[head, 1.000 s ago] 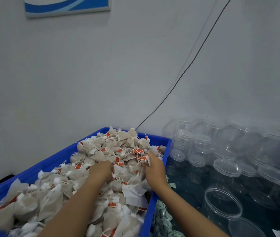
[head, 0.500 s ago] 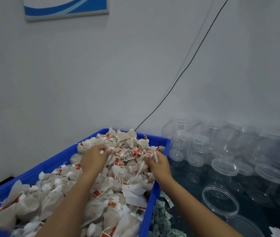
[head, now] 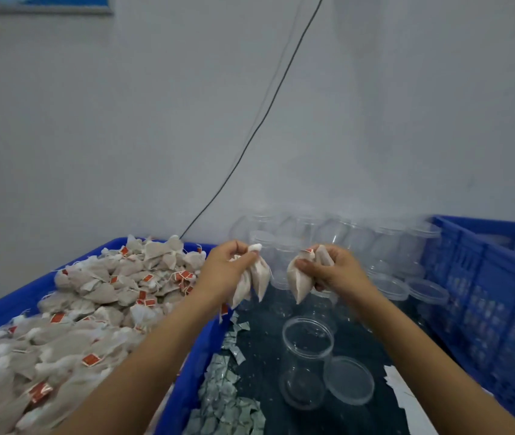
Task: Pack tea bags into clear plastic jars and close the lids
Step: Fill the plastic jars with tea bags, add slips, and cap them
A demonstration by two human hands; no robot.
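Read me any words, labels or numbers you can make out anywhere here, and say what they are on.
None can be read.
Small red paper tags on the tea bags in the blue plastic tray: any print is too small and blurred.
Blue and white sign on the wall: no lettering in view.
Pale green paper slips: unreadable.

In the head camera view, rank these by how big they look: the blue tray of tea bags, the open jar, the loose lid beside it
1. blue tray, by far the largest.
2. open jar.
3. loose lid, slightly smaller than the jar; both sit equally near the camera, so the ranking is fair.
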